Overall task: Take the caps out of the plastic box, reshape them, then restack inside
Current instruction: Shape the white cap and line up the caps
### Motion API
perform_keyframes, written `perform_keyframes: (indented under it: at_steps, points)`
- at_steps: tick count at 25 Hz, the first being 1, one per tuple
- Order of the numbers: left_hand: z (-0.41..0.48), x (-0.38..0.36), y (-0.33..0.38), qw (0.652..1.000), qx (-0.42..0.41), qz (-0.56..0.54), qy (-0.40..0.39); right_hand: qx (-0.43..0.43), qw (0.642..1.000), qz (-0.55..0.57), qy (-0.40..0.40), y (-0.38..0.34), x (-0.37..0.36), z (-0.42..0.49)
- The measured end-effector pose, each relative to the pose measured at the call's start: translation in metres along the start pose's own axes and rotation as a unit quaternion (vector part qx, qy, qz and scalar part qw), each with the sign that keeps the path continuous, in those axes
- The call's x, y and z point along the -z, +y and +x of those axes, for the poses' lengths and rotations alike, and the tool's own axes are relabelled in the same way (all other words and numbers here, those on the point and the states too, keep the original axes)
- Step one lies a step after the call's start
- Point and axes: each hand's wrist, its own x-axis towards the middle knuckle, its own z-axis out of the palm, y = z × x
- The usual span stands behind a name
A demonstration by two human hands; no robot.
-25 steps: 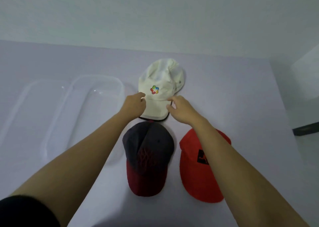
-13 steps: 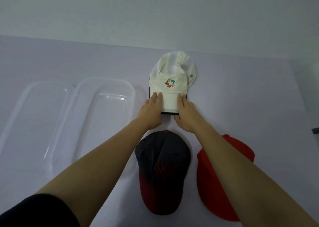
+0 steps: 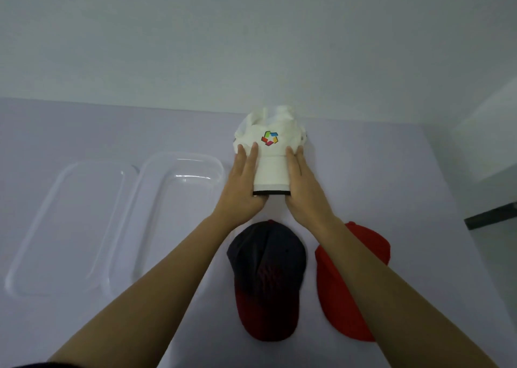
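A white cap (image 3: 270, 155) with a coloured logo sits at the far middle of the table, its brim bent into a narrow curve between my palms. My left hand (image 3: 242, 184) presses the brim's left side, fingers straight. My right hand (image 3: 303, 184) presses the right side the same way. A dark navy cap with a dark red brim (image 3: 267, 278) lies nearer, below my hands. A red cap (image 3: 347, 289) lies to its right, partly under my right forearm. The clear plastic box (image 3: 179, 177) stands empty to the left.
The box's clear lid (image 3: 64, 227) lies flat at the far left, touching the box. A pale wall rises behind the table. A dark-edged ledge (image 3: 492, 216) shows at the right, beyond the table's right edge.
My hands went from pinching the white cap's brim corners to squeezing its sides, curling the brim narrower. The crown has bunched upward. The view has tilted up.
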Motion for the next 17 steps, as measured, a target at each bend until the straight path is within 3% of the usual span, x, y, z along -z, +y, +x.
perform_keyframes:
  at_steps: [4,8,11,15,17]
  points:
    - [-0.035,0.035,0.038,0.994,-0.023,-0.089,0.054,0.007,0.985,0.163,0.055,-0.044,0.024,-0.029]
    - [-0.075,0.044,0.073,0.953,0.001,-0.286,0.098,0.004,0.935,0.353,0.025,-0.084,0.033,-0.055]
    - [-0.096,0.053,0.072,0.961,-0.003,-0.259,0.097,0.029,0.936,0.349,0.022,-0.093,0.04,-0.068]
    - [-0.097,0.071,0.057,0.991,-0.061,-0.075,0.088,0.068,0.971,0.221,0.052,-0.083,0.047,-0.074]
    - [-0.103,0.07,0.059,0.991,-0.058,-0.083,0.088,0.068,0.962,0.256,0.07,-0.088,0.042,-0.08]
